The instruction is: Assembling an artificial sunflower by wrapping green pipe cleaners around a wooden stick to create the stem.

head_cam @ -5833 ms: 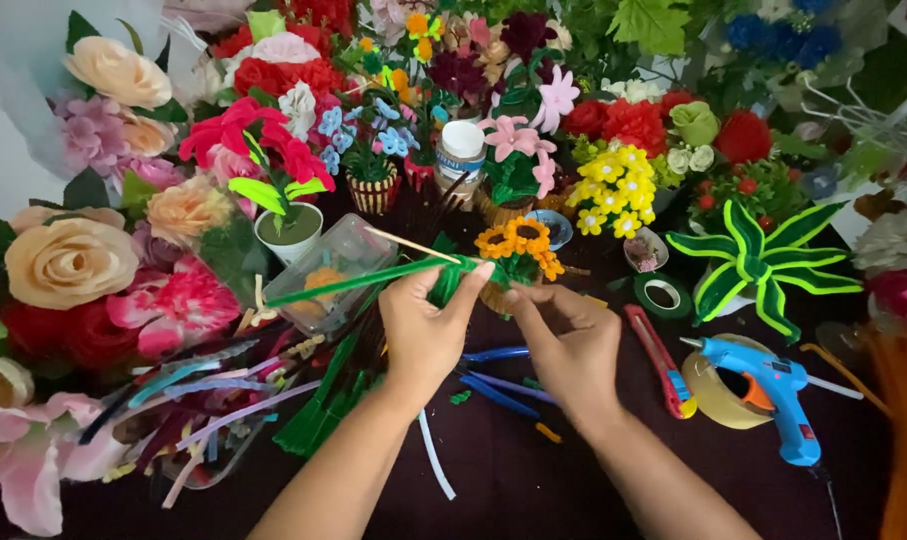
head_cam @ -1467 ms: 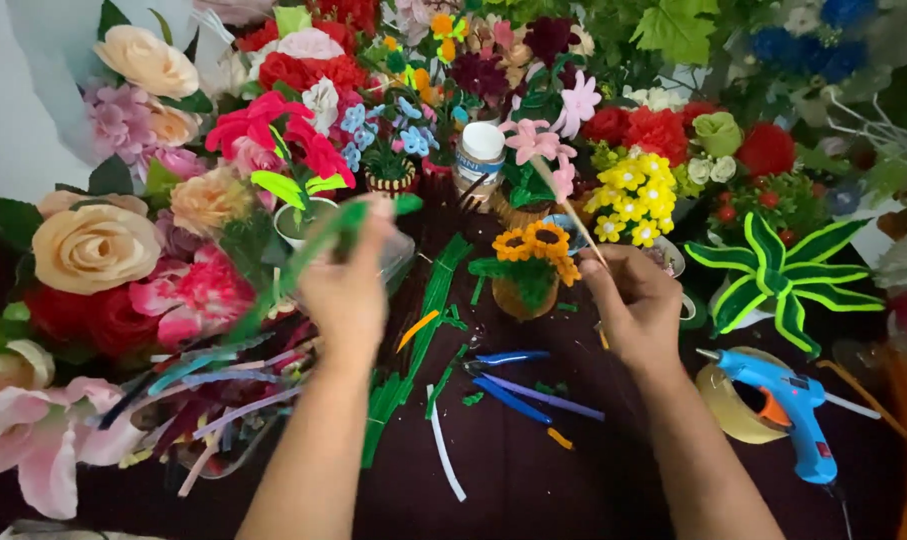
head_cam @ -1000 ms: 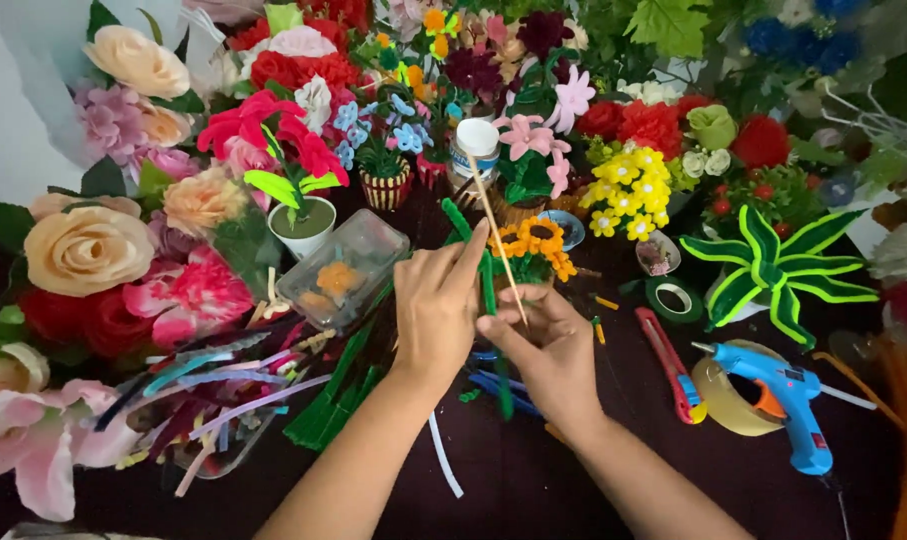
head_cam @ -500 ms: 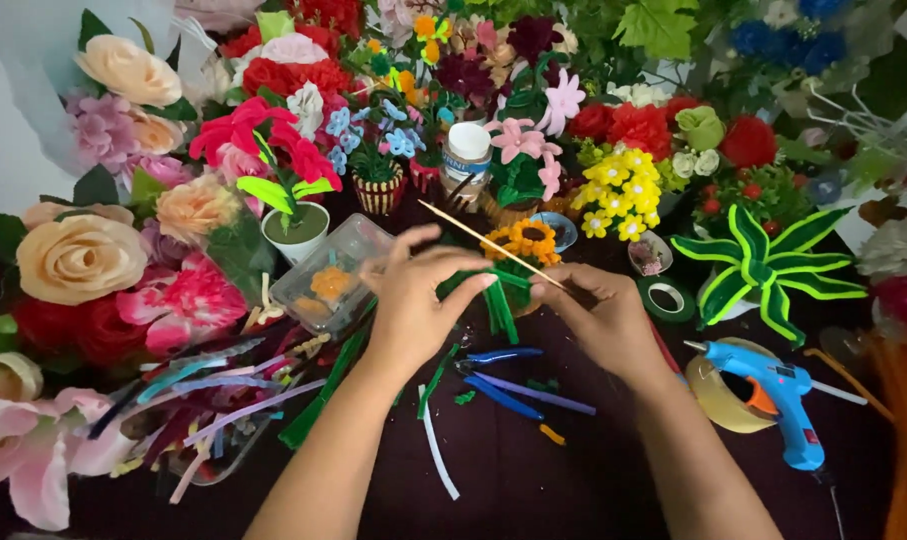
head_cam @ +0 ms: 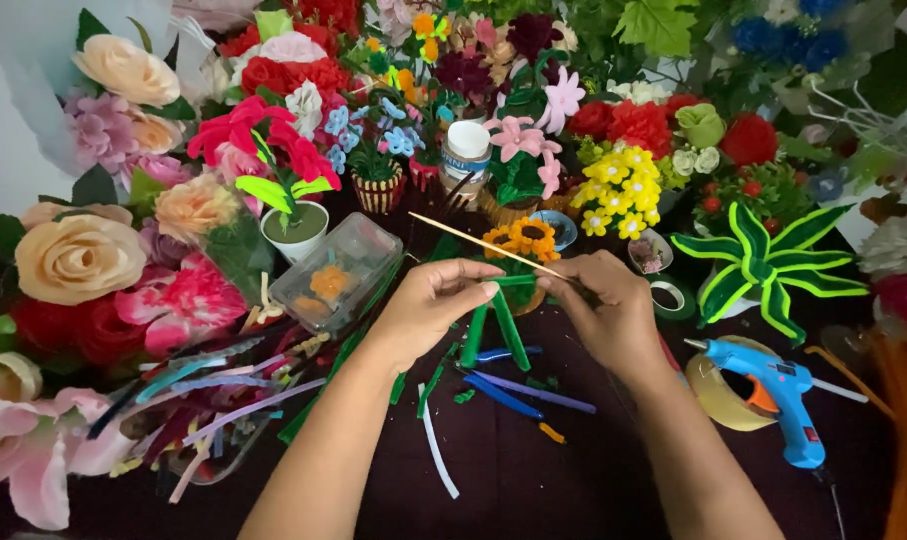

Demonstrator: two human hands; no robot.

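Nearest us, loose pipe-cleaner offcuts (head_cam: 513,385) in blue, purple, white and green lie scattered on the dark table (head_cam: 533,480), just below our hands. Our left hand (head_cam: 428,310) is pinched closed, thumb and forefinger gripping the green pipe cleaner (head_cam: 493,325), whose two legs hang down between the hands. Our right hand (head_cam: 608,310) is closed too, fingertips holding the near end of a thin wooden skewer (head_cam: 483,243) that slants up and away to the left; the green piece meets the stick right at the fingers, though we cannot quite tell whether it is already wound round it, since the fingers cover the joint.

To the right lie a blue glue gun (head_cam: 773,390) and a roll of tape (head_cam: 718,395); to the left, a clear plastic box (head_cam: 338,272) holding something orange. Just beyond the hands stands a small orange flower pot (head_cam: 523,240), touching distance from the skewer. Farther back, flower arrangements crowd the table edge.

We judge the risks modest: the thin skewer could snap or slip if the pinch twists too hard, the springy green wire could unwind if the left grip loosens, and the skewer's far tip swings close to the orange flowers and could knock them.
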